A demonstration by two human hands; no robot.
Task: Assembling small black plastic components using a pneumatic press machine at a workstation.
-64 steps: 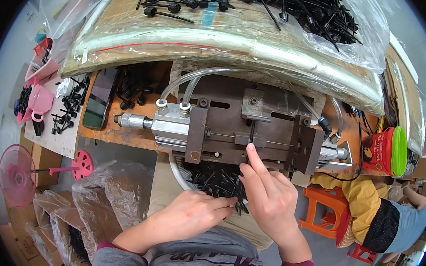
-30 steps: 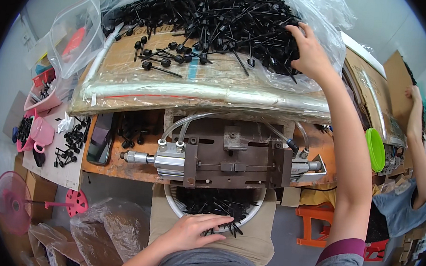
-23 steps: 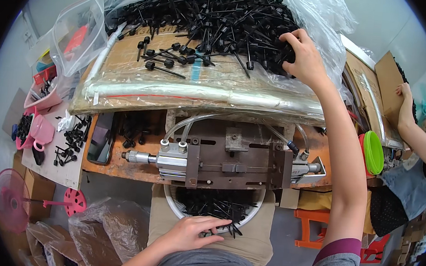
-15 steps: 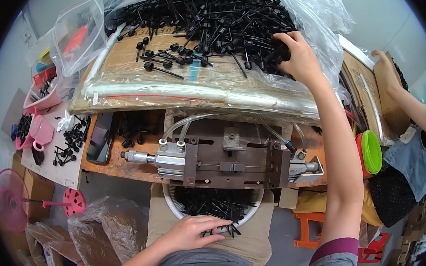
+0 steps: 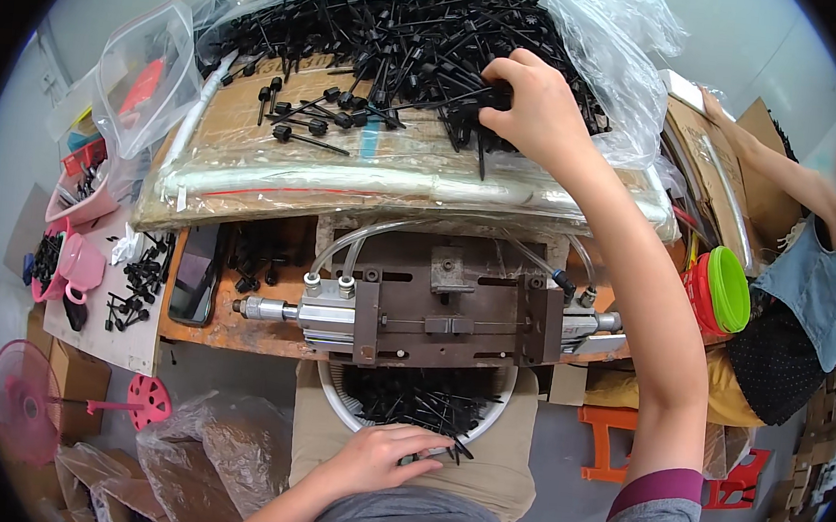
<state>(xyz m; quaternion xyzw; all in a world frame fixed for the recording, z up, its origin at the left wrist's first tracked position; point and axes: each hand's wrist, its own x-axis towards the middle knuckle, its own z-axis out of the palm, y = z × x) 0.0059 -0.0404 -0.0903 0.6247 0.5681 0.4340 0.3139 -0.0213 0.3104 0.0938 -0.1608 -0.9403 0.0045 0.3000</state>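
Note:
Above the front part of a heaped pile of black knob-headed pins (image 5: 425, 46), my right hand (image 5: 538, 109) is closed around a dark bunch of the same pins; its fingertips are partly lost against the pile. My left hand (image 5: 383, 458) lies low at the near rim of a white round tub (image 5: 499, 415) between my knees. Its fingers and thumb are stretched out and apart. A few black pins (image 5: 460, 451) stick out over the rim at the fingertips; whether any is pinched there is hard to see. More pins lie inside the tub.
A metal clamping fixture (image 5: 443, 312) with air hoses spans the bench edge above the tub. A phone (image 5: 197, 273) and loose pins lie left of it. Green and red containers (image 5: 720, 290) stand right. A pink fan (image 5: 26, 397) is lower left. Another person (image 5: 820, 263) works far right.
My right hand has moved left across the pile with the bunch of pins, dragging some along. My left hand stays put. The other person's arm has shifted left.

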